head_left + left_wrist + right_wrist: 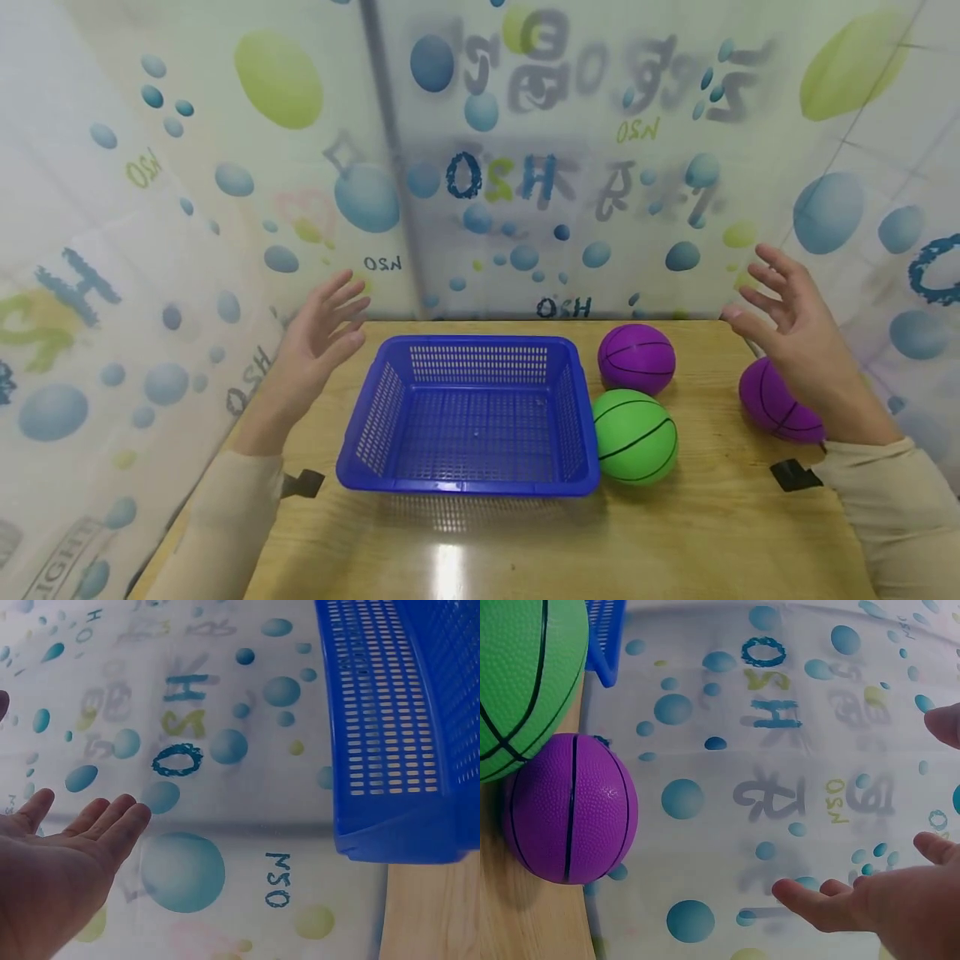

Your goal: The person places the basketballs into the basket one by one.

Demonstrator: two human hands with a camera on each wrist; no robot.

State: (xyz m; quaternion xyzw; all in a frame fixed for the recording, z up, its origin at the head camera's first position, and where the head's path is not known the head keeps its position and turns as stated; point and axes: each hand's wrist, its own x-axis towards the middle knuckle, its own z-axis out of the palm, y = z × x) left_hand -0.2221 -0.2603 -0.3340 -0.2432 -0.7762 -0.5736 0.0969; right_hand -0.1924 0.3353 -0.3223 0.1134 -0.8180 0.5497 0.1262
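Note:
A blue plastic basket [468, 487] with perforated walls stands on the wooden table, nothing inside it. Against its right side sits a green ball [636, 437] with black lines. Behind that is a purple ball [637, 359], and a second purple ball [776, 404] lies farther right, partly covered by my right forearm. My left hand [318, 346] is raised in the air to the left of the basket, fingers relaxed and holding nothing. On the other side my right hand [795, 325] hovers above the second purple ball, fingers loosely bent and apart from it.
The wooden table [510, 550] ends at a hanging white curtain [480, 283] printed with bubbles and lettering, which also closes off the left and right sides. Dark straps [303, 483] show at both wrists.

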